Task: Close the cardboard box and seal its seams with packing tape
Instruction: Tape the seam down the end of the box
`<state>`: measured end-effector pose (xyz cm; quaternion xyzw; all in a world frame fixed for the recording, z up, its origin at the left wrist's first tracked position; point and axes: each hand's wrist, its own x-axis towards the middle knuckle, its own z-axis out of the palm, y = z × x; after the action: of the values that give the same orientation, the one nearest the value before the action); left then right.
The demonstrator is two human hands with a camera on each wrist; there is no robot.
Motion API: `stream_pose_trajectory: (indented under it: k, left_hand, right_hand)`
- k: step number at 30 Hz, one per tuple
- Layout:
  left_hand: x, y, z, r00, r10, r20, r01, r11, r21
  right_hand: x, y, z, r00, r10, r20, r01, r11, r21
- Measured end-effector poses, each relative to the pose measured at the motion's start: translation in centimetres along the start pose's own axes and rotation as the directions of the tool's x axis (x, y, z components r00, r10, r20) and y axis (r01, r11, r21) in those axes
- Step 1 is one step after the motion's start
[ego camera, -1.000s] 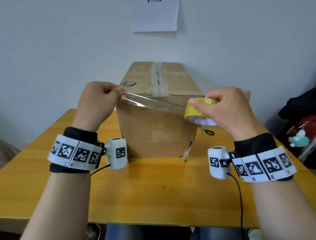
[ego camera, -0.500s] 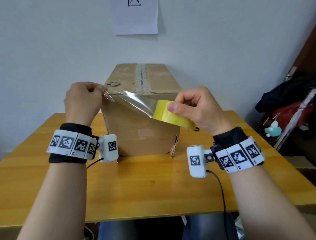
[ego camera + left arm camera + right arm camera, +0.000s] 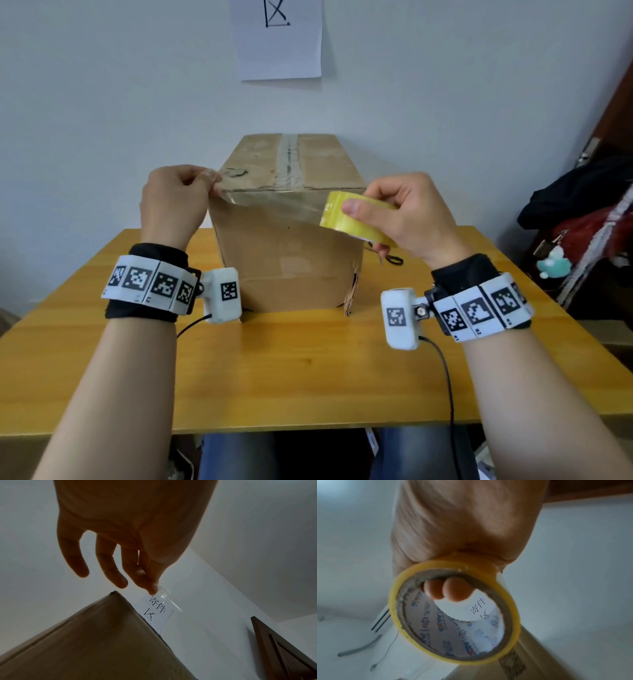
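The characters 寄件区 are being shown in black, one below the other, on the white paper sheet fixed to the wall; in the head view only the lowest character, 区, is being caught at the sheet's top edge. Through the core of the tape roll the same characters are being seen. Red and blue brand printing is being displayed on the core's inner face, too blurred to be read. Black-and-white square code markers are being carried on both wristbands and camera housings.
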<state>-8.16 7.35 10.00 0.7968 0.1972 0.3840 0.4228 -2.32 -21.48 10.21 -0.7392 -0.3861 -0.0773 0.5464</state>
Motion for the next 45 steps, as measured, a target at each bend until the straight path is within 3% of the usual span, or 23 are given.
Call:
stream_pose_trajectory:
  k: [5,9,13,21,27,33,39,45]
  left_hand:
    - [-0.4,0.2,0.1,0.994,0.1,0.045,-0.098,0.994,-0.039]
    - [0.2,-0.4,-1.1,0.995,0.093,-0.016,-0.094,0.995,-0.025]
    - [0.4,-0.6,-1.7,0.996,0.084,-0.002,-0.084,0.996,-0.033]
    - [0.8,-1.7,-1.2,0.997,0.079,-0.008,-0.08,0.995,-0.052]
    - [0.6,-2.4,-0.3,0.996,0.089,-0.012,-0.09,0.993,-0.072]
    - [1.0,-3.4,-0.4,0.993,0.085,-0.077,-0.089,0.995,-0.048]
    - [1.6,-4.1,-0.3,0.998,0.048,-0.049,-0.051,0.997,-0.05]
    - [1.9,-4.7,-0.7,0.999,0.045,0.01,-0.044,0.993,-0.105]
  right_hand:
    - [1.9,-0.6,-1.2,0.994,0.011,-0.107,-0.04,0.96,-0.278]
    - [2.5,0.2,-2.6,0.992,0.029,-0.119,-0.092,0.822,-0.562]
    - [3.1,1.5,-3.3,0.98,0.007,-0.2,-0.139,0.74,-0.658]
    - [4.2,3.2,-2.7,0.894,-0.138,-0.426,-0.194,0.737,-0.648]
    - [4.4,4.1,-2.4,0.865,-0.125,-0.487,-0.268,0.705,-0.657]
    - [5.0,3.6,-1.5,0.876,-0.154,-0.458,-0.248,0.671,-0.699]
    - [5.9,3.3,-1.0,0.886,-0.15,-0.438,-0.272,0.597,-0.755]
    - [5.0,4.2,-0.3,0.904,-0.067,-0.422,-0.286,0.639,-0.714]
